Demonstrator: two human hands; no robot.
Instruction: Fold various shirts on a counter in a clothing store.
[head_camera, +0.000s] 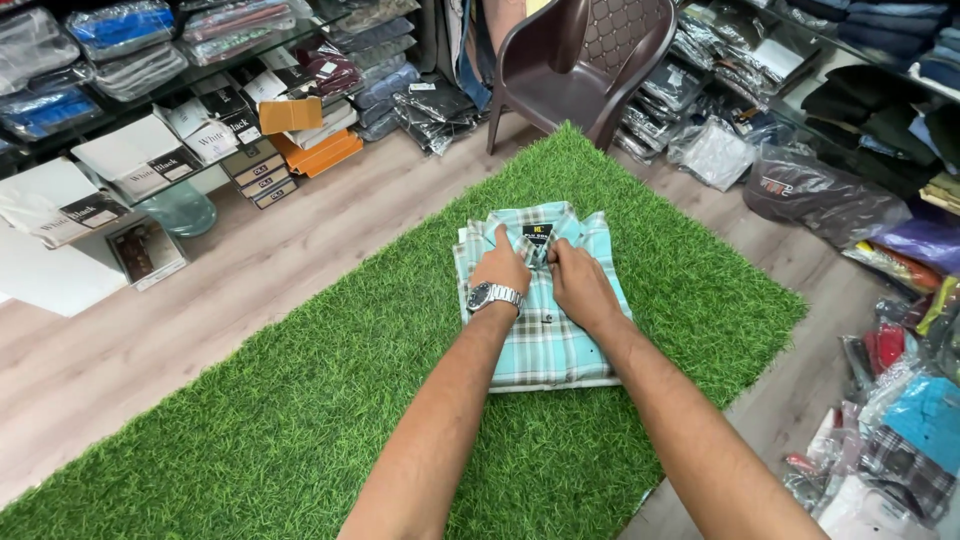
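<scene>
A folded turquoise checked shirt (545, 320) lies flat on a green grass mat (300, 420) spread over the wooden floor (150, 330), collar pointing away from the person. Both hands rest on the shirt just below the collar, side by side and almost touching. The left hand (502, 267), with a silver watch (492, 296) on its wrist, has its fingers curled down onto the cloth by the collar; the right hand (577, 280) pinches the front placket near the top button. A dark brown plastic chair (580, 60) stands beyond the mat, and packed garments (120, 30) fill glass shelves to the left
</scene>
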